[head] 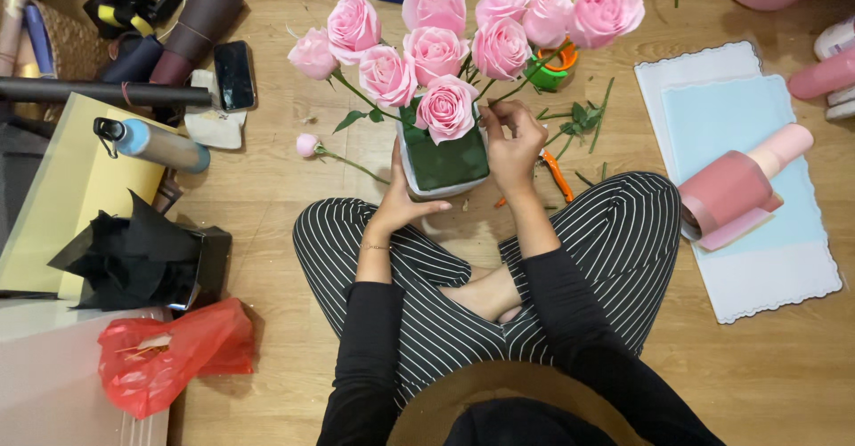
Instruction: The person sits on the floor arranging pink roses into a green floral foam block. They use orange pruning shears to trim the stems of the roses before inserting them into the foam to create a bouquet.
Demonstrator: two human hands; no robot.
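Observation:
A white square pot [419, 185] filled with dark green floral foam [448, 163] stands on the wooden floor in front of my crossed legs. Several pink roses [434, 52] on green stems rise from it. My left hand [401, 198] grips the pot's left side. Against its upper right edge my right hand [511, 143] pinches the stem of the nearest pink rose [446, 107] above the foam.
A loose rosebud [307, 145] lies left of the pot; orange-handled scissors [557, 175] and cut stems lie to its right. Pink ribbon rolls [735, 188] rest on white-and-blue paper sheets [766, 268]. A phone [234, 74], bottle [156, 143], black paper [134, 255] and red bag [169, 348] crowd the left.

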